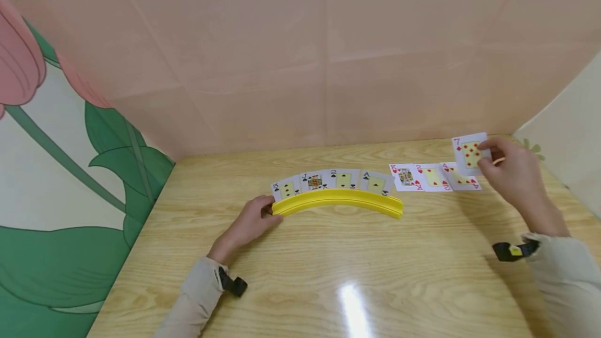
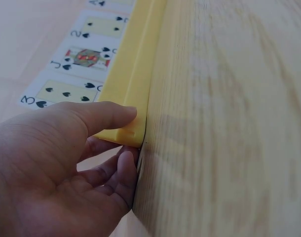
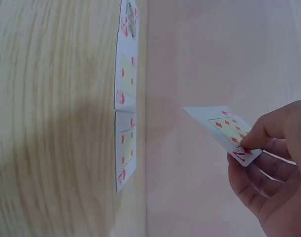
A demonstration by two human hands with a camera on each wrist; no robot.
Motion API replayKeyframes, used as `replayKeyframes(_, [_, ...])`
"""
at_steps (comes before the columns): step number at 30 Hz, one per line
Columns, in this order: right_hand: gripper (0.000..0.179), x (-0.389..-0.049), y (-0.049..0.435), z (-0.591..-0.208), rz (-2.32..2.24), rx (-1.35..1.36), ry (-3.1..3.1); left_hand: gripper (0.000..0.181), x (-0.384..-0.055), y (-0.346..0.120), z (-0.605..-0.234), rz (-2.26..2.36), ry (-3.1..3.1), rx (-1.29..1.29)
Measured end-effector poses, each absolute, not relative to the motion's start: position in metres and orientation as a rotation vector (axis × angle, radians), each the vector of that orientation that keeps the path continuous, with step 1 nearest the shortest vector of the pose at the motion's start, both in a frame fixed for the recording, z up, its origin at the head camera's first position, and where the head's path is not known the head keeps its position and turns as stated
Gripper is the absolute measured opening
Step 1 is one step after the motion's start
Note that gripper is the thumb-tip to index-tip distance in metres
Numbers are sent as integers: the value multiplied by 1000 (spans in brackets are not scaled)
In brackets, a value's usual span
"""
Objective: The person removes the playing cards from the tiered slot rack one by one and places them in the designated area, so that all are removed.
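Both pinching: left grip (image 1: 249, 219) low, right grip (image 1: 515, 173) raised.

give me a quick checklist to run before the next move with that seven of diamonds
1. Right hand pinching the seven of diamonds: ok, between thumb and fingers.
2. Seven of diamonds down on the table: not ok, held in the air.
3. Row of hearts face up: ok, king, two and four.
4. Left hand on the card holder: ok, gripping its left end.
5. Black cards standing in the card holder: ok, four, faces showing.
6. Their bottom edges fully seated: cannot tell, hidden by the card holder.
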State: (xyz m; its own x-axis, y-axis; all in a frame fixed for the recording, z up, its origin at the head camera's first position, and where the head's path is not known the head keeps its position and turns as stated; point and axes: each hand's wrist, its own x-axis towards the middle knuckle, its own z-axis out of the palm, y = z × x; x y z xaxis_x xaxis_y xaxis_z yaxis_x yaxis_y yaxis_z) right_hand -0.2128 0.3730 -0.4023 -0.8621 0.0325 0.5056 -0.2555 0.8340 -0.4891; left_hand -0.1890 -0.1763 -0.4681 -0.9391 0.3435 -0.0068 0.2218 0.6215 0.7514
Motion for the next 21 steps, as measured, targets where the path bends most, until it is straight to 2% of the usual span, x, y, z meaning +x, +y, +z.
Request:
replayKeyframes(8, [31,-215,392,-415,735,116,-2541,40,-190,-177,-469,1205,2686,476])
replayKeyframes(21, [24,-218,433,-443,696,21,-2693,40,-191,-177,-469,1202,2681,468])
